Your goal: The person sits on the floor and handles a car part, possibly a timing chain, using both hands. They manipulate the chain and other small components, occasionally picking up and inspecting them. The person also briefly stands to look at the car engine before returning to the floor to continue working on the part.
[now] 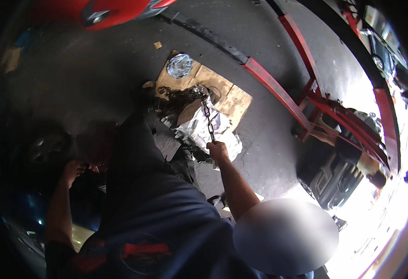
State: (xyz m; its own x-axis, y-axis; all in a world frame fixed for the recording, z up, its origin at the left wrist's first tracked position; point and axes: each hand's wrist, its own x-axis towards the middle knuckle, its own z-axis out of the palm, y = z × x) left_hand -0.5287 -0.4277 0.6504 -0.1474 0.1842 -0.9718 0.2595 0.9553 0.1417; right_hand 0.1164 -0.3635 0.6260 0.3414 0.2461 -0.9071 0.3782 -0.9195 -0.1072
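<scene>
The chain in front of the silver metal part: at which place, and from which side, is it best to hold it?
Probably by the near end of the chain, coming from the person's side, where the right hand grips it. From there its links run nearly straight away, across the silver metal part in this view, so a fist seems able to close around that end.

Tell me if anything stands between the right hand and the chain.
Nothing visible does: the right hand grips the chain, which shows uncovered against the bulky silvery object. Whether its far end is fastened there, I cannot tell.
</scene>
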